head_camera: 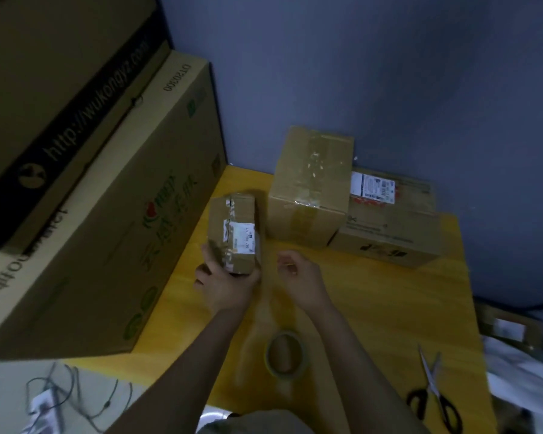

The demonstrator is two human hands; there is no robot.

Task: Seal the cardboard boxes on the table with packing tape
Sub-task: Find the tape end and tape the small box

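A small cardboard box (232,227) with a white label lies on the yellow table (389,308). My left hand (223,286) grips its near end. A blurred strip of clear tape (257,311) runs from the box's near right corner down toward the tape roll (284,353), which lies flat between my forearms. Just right of the box, my right hand (301,280) has its fingers curled and seems to pinch the strip's edge. Behind stand a taller taped box (311,186) and a low labelled box (389,223).
Black-handled scissors (433,393) lie at the table's near right. Big stacked cartons (107,214) wall off the left side. Loose cables (76,396) lie on a pale surface at the near left. A blue wall stands behind the boxes.
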